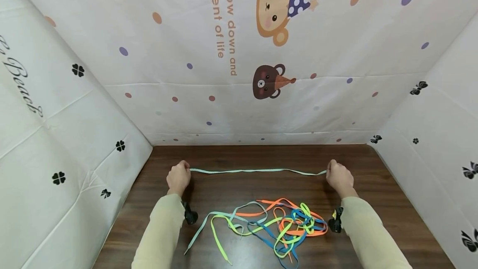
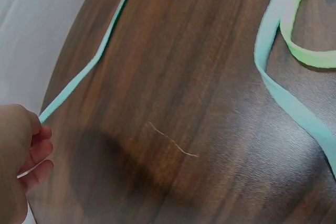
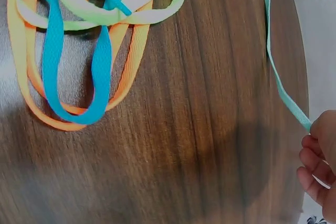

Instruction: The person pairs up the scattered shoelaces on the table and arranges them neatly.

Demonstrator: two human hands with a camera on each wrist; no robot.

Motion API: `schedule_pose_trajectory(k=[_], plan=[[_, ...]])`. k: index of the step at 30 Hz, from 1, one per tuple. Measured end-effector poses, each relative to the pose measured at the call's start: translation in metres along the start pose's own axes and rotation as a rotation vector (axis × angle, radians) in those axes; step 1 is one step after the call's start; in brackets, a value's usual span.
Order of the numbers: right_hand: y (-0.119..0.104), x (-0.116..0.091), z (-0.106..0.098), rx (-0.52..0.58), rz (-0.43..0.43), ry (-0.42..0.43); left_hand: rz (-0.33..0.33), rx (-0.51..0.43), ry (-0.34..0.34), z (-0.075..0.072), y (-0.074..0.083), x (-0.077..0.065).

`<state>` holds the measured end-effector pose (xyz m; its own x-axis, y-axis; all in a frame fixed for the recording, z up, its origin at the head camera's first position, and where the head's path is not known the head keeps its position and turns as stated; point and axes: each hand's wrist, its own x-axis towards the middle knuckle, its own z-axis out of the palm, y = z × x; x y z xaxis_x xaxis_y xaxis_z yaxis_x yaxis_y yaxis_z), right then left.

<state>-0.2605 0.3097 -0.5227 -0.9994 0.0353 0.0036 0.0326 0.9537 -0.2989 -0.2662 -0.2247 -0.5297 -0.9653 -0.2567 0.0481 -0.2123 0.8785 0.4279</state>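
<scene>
A mint-green shoelace (image 1: 242, 171) runs left to right across the far part of the table, nearly straight with a slight sag. My left hand (image 1: 179, 176) pinches its left end between thumb and forefinger. At the other end my right hand (image 1: 340, 177) pinches it the same way. In the left wrist view the lace (image 2: 73, 83) leads away from the left fingertips (image 2: 42, 153). The right wrist view has the lace (image 3: 286, 98) meeting the right thumb and forefinger. Both lace tips are hidden in the hands.
Nearer my body lies a loose tangle of shoelaces: orange (image 1: 317, 232), blue (image 1: 266, 242), neon yellow-green (image 1: 218, 240) and another mint one (image 1: 201, 227). A thin thread (image 2: 173, 141) lies on the brown wooden table (image 1: 209, 194). White printed sheets (image 1: 224, 115) border the table's back and sides.
</scene>
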Motion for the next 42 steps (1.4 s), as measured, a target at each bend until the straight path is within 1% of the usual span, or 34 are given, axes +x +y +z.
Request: schedule_pose_trajectory(k=[5, 9, 13, 18, 22, 29, 35, 39, 42], plan=[[0.006, -0.002, 0.002, 0.090, 0.108, -0.047, -0.029, 0.027, -0.034, 0.005, -0.005, -0.002], [0.008, -0.003, 0.003, 0.118, 0.153, -0.065, -0.023, 0.039, -0.033, 0.007, -0.008, -0.005], [0.009, -0.006, 0.005, 0.122, 0.129, -0.079, -0.012, 0.047, -0.035, 0.008, -0.011, -0.007], [0.011, -0.008, 0.011, 0.100, 0.078, -0.062, 0.001, 0.047, -0.048, 0.010, -0.013, -0.008], [0.013, -0.008, 0.014, 0.090, 0.068, -0.068, 0.012, 0.051, -0.059, 0.012, -0.014, -0.008], [0.013, -0.012, 0.014, 0.042, 0.065, -0.114, 0.038, 0.073, -0.074, 0.017, -0.017, -0.008], [0.010, -0.015, 0.012, -0.004, 0.046, -0.147, 0.072, 0.131, -0.076, 0.019, -0.018, -0.008], [0.009, -0.017, 0.011, -0.031, 0.030, -0.150, 0.106, 0.180, -0.076, 0.020, -0.018, -0.009], [0.011, -0.018, 0.010, -0.065, 0.014, -0.147, 0.126, 0.211, -0.089, 0.021, -0.017, -0.011]])
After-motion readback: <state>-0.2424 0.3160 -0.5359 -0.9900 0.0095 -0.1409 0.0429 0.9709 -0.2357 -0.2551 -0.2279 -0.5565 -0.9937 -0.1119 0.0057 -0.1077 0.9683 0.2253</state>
